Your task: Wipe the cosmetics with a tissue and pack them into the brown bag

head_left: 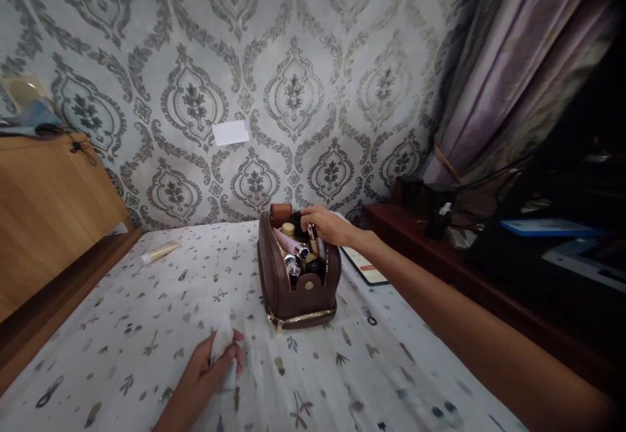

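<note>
My left hand (208, 360), low in the picture over the bed, is closed around a crumpled white tissue (223, 341). Toward the middle stands a brown makeup bag (298, 302), its top unzipped and packed with cosmetics. At the bag's far right side, my right hand (325, 223) has its fingers curled on a small cosmetic tube (312, 231) with a shiny dark end; its lower part is among the other items. A pink tube (291, 243), a round yellowish lid (288, 229) and a black item (313, 266) show inside the opening.
A cream-coloured tube (160, 252) lies on the patterned sheet (195, 295) at the left. Right of the bag, a tablet-like screen (364, 266) lies partly behind my forearm. A wooden cabinet (53, 204) borders the left, and a dark red ledge (415, 249) the right.
</note>
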Demonstrator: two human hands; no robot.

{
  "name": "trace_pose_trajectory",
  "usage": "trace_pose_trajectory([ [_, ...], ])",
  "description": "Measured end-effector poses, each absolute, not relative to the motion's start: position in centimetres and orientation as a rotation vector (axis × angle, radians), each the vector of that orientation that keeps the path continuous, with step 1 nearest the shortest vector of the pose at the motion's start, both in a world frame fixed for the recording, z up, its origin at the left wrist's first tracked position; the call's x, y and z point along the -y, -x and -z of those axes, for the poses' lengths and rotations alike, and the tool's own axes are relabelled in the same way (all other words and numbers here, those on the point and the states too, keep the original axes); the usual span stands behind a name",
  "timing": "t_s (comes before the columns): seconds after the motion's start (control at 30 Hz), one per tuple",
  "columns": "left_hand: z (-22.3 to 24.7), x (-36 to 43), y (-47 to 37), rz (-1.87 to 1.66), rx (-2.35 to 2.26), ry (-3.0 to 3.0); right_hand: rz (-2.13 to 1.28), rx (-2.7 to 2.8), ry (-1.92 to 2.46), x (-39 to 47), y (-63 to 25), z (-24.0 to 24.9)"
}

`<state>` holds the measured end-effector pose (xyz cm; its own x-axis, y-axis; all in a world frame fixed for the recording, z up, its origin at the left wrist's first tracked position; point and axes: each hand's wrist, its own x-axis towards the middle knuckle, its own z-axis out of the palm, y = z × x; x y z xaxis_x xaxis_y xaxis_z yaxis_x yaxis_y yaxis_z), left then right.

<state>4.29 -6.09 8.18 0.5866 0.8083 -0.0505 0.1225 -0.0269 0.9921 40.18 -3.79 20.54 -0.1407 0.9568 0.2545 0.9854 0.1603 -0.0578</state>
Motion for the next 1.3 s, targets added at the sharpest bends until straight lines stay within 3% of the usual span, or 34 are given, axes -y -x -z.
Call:
trace_pose_trajectory([
  [0.33,-7.8,5.4,-3.8,-0.602,-0.79,-1.569,0.058,2.138,1.843,5.6,-39.4,-20.4],
  [0.53,-9.1,4.8,-3.2,-0.776,-0.943,-1.332,0.148,2.045,1.705,5.6,-40.3,-19.4],
  [0.67,-10.5,0.2,-1.2,-0.914,-0.995,-1.535,0.286,1.944,1.529,6.4,-39.6,-18.9],
  [0.83,-11.4,-10.0,3.3,-0.974,-1.573,-1.845,0.39,1.814,1.259,8.7,-35.3,-19.0],
  [1.03,-11.4,-17.8,5.5,-0.835,-2.005,-2.008,0.05,1.97,1.036,11.9,-27.1,-16.8],
  [1.3,-10.6,-21.7,3.7,-0.561,-2.005,-2.204,-0.315,2.029,1.026,12.2,-20.2,-9.9],
])
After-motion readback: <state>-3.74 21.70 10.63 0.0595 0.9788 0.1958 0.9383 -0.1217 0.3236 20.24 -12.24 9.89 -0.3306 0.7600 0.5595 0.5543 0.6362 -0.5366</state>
